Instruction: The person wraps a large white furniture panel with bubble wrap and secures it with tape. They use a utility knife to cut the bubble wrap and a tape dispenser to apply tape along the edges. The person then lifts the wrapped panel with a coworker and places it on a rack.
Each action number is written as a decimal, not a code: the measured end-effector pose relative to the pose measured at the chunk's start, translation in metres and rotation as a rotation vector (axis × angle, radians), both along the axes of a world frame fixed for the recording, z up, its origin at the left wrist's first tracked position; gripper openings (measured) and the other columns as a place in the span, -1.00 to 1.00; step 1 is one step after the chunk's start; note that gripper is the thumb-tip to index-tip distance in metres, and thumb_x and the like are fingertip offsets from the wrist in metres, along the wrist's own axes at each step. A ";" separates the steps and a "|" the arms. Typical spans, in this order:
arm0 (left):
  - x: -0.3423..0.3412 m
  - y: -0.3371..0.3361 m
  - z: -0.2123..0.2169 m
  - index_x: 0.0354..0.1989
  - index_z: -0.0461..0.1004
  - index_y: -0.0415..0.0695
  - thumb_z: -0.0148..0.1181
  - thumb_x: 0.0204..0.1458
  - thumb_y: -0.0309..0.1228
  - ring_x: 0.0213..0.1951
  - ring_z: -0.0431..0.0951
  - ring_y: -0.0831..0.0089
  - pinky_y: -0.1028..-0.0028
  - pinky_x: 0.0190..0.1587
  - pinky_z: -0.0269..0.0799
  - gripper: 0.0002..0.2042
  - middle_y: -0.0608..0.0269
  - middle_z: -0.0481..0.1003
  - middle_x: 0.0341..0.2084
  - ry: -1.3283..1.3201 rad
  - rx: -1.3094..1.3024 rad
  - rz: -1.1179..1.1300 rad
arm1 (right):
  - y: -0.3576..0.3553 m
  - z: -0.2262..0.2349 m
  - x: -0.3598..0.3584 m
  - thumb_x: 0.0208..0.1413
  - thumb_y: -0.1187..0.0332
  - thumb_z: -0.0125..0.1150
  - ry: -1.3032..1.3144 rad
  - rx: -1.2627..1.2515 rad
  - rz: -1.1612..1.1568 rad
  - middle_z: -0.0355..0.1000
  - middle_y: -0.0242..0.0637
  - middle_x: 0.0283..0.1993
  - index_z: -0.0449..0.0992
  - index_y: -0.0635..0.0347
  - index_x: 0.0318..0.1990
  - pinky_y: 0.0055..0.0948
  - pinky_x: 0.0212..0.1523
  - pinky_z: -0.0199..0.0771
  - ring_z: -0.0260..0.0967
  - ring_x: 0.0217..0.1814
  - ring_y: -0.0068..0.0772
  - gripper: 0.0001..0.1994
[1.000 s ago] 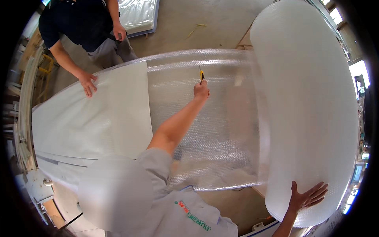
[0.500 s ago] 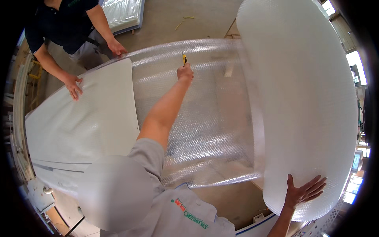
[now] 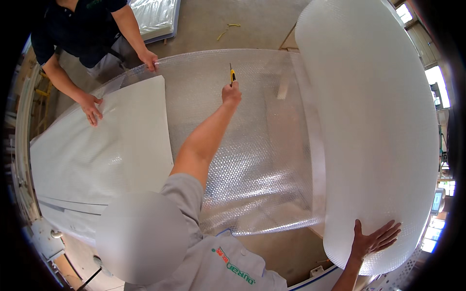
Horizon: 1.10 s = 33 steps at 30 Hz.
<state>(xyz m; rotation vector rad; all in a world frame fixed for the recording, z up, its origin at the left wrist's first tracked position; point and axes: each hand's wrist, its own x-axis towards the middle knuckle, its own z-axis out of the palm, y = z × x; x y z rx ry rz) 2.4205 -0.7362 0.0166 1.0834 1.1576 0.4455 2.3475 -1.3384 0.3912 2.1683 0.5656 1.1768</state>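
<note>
My right hand [image 3: 373, 241] rests on the near end of a big bubble wrap roll [image 3: 369, 131], fingers spread and the thumb pointing away. It holds nothing. My left hand is out of the picture. From the roll, a clear bubble wrap sheet [image 3: 252, 169] stretches left and covers a white panel [image 3: 143, 131]. A co-worker in a grey shirt [image 3: 228, 262] leans across in front of me. That person's hand [image 3: 232, 94] grips a yellow utility knife [image 3: 233, 76] over the sheet's far part, its blade extended.
Across the sheet, a second person in a dark shirt [image 3: 80, 31] has one hand [image 3: 149, 59] on the sheet's far edge and another [image 3: 91, 109] on the covered panel. A film-wrapped stack [image 3: 154, 19] stands behind. Yellow scraps [image 3: 228, 29] lie on the floor.
The knife has shifted slightly right. The sheet's far part looks flatter, with fewer shiny folds. The second person's hand at the far edge now grasps the film. My right hand stays on the roll.
</note>
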 end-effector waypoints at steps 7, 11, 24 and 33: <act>0.013 0.027 -0.009 -0.41 0.48 -0.29 0.06 0.24 -0.09 -0.59 0.57 0.27 0.24 -0.51 0.41 -0.57 0.14 0.52 -0.63 0.040 0.086 0.013 | -0.002 -0.001 0.003 -0.15 -0.65 0.05 0.005 -0.003 0.008 -0.07 -0.08 0.61 -0.02 -0.06 0.55 0.25 0.53 -0.07 -0.13 0.64 0.11 0.20; 0.010 0.023 0.018 -0.43 0.48 -0.29 0.08 0.23 -0.08 -0.62 0.55 0.27 0.24 -0.54 0.39 -0.56 0.13 0.51 -0.64 0.012 -0.031 0.030 | -0.003 -0.003 0.001 -0.15 -0.66 0.04 0.009 -0.008 0.000 -0.07 -0.08 0.61 -0.02 -0.07 0.55 0.26 0.53 -0.08 -0.12 0.64 0.11 0.20; 0.027 0.054 -0.064 -0.31 0.58 -0.41 0.07 0.20 -0.02 -0.26 0.64 -0.11 0.08 -0.17 0.47 -0.46 -0.18 0.62 -0.38 0.160 0.162 0.106 | 0.000 -0.001 0.006 -0.14 -0.66 0.02 -0.008 0.002 0.021 -0.04 -0.08 0.61 0.01 -0.07 0.54 0.26 0.52 -0.05 -0.09 0.63 0.10 0.19; -0.001 0.051 -0.033 -0.27 0.61 -0.41 0.08 0.18 -0.03 -0.12 0.64 -0.15 0.04 -0.07 0.46 -0.46 -0.30 0.61 -0.26 0.189 0.206 0.087 | -0.006 -0.004 0.005 -0.10 -0.66 -0.03 -0.019 -0.010 0.019 -0.01 -0.07 0.59 0.05 -0.07 0.53 0.27 0.50 0.00 -0.04 0.61 0.11 0.15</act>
